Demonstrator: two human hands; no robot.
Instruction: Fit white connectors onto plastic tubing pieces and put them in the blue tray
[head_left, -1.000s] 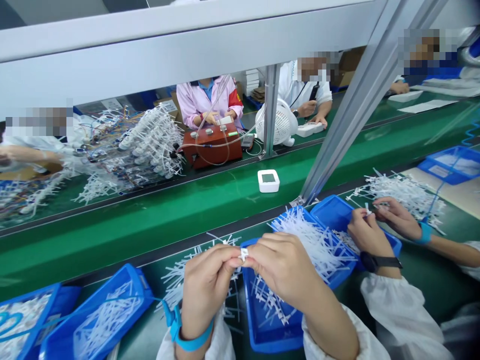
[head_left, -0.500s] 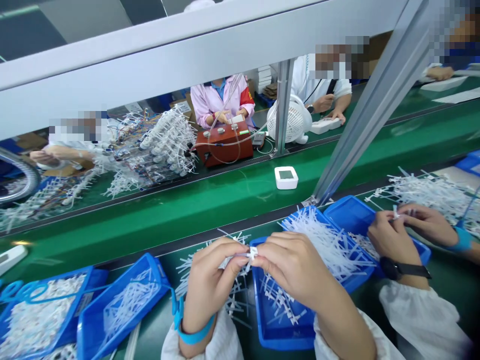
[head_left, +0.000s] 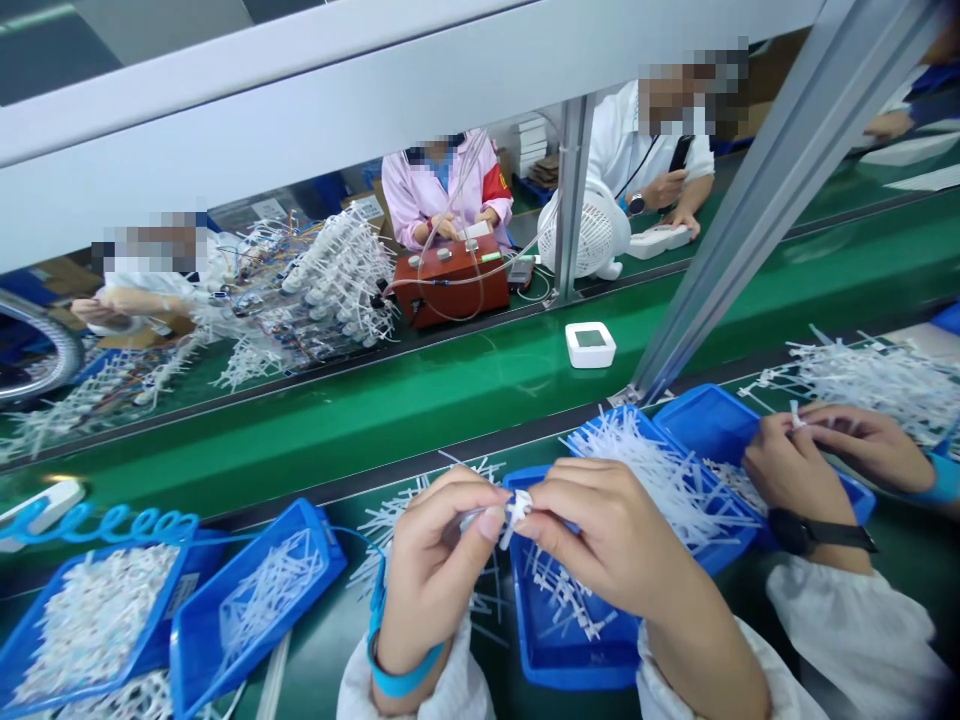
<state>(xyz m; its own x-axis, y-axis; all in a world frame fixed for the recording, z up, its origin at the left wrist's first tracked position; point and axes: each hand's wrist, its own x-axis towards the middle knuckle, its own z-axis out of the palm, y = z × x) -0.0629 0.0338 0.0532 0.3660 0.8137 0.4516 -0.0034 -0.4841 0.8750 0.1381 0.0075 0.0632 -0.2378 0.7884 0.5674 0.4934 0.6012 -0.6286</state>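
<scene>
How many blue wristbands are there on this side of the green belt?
2: your left-wrist band, and a co-worker's band at the right edge. Others may be hidden.

Pretty bright shot overall, with a cool, fairly even light thrown over everything. Soft glare is picked up by the green strip [head_left: 450, 375], and a small warm glow is caught beside the white device [head_left: 46, 508] at far left. The lower right corner is darkened quite a bit. Fine detail in the white strips [head_left: 652, 475] is smeared, and blocky pixelation is laid over some heads [head_left: 156, 248].
</scene>
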